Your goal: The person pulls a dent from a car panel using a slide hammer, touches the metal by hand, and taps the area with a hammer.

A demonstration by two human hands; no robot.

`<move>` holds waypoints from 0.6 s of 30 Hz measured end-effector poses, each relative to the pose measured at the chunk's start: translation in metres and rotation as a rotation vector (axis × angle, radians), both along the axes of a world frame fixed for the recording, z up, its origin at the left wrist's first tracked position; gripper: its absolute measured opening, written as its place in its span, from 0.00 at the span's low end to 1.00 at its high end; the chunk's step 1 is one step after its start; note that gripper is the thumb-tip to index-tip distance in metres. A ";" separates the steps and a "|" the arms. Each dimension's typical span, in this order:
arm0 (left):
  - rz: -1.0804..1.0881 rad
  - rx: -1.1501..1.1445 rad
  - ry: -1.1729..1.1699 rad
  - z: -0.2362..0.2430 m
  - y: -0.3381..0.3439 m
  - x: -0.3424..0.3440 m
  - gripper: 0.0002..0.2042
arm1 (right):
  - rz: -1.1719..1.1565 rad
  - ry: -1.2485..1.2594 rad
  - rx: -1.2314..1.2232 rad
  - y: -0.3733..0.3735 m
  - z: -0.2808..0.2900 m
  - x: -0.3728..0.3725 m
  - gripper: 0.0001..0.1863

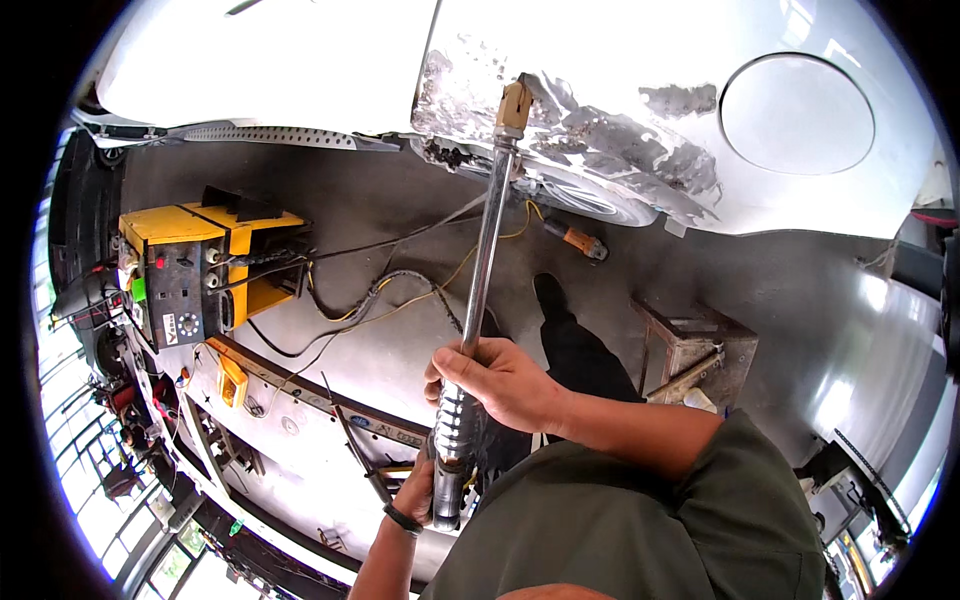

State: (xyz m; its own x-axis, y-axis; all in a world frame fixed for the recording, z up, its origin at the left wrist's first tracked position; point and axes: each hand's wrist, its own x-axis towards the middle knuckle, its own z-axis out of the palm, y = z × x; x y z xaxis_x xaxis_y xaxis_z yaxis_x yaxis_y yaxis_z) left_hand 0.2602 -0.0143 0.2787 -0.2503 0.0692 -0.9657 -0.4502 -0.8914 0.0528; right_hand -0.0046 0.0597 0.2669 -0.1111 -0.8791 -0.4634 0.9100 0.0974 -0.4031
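Observation:
My right hand (pixel 500 380) is closed around the upper ribbed sleeve of a long metal rod tool (pixel 489 225). My left hand (pixel 415 495), with a dark band at the wrist, grips the tool's lower end and is partly hidden behind it. The rod runs up to a brass-coloured square head (pixel 514 105), which is at or just over a white car panel (pixel 620 40) with grey, scraped, dented patches (pixel 645 160). A round fuel flap (pixel 797 112) is to the right of the damage.
A yellow and black machine (pixel 175 228) with cables stands at left, by a white bench (pixel 300 450) with tools. An orange grinder (pixel 580 240) lies on the floor near the wheel (pixel 590 205). A worn stool (pixel 720 355) is right of my dark-clad leg.

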 end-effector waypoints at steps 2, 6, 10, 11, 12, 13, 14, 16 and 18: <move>0.023 0.028 -0.013 0.009 0.004 0.001 0.19 | 0.027 0.010 -0.003 0.001 0.003 -0.004 0.28; -0.061 0.134 -0.021 0.028 0.000 0.007 0.21 | 0.071 0.023 0.003 0.003 0.013 -0.009 0.23; -0.046 0.220 -0.029 0.057 -0.006 0.012 0.23 | 0.007 -0.113 -0.030 -0.003 0.032 -0.014 0.14; 0.005 0.199 -0.018 0.068 -0.007 0.012 0.24 | 0.011 -0.115 -0.038 -0.005 0.034 -0.013 0.14; 0.061 0.236 0.012 0.065 -0.009 0.019 0.27 | -0.043 -0.181 -0.060 -0.006 0.035 -0.014 0.12; 0.016 0.166 -0.020 0.064 -0.007 0.022 0.26 | -0.097 -0.248 -0.081 -0.009 0.038 -0.015 0.11; -0.052 0.089 -0.020 0.061 -0.003 0.028 0.26 | -0.106 -0.230 -0.054 -0.016 0.041 -0.017 0.10; -0.108 0.015 -0.009 0.048 0.008 0.039 0.24 | -0.083 -0.193 -0.053 -0.023 0.033 -0.035 0.09; -0.029 0.117 -0.019 0.040 0.015 0.033 0.23 | -0.121 -0.142 -0.102 -0.028 0.027 -0.058 0.10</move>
State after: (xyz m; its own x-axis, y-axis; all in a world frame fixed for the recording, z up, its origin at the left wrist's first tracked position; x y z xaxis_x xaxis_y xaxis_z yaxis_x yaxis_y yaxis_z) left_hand 0.2933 0.0005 0.3184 -0.2284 0.1887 -0.9551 -0.4758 -0.8775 -0.0597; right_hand -0.0621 0.0319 0.2942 -0.1587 -0.9063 -0.3917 0.9609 -0.0507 -0.2721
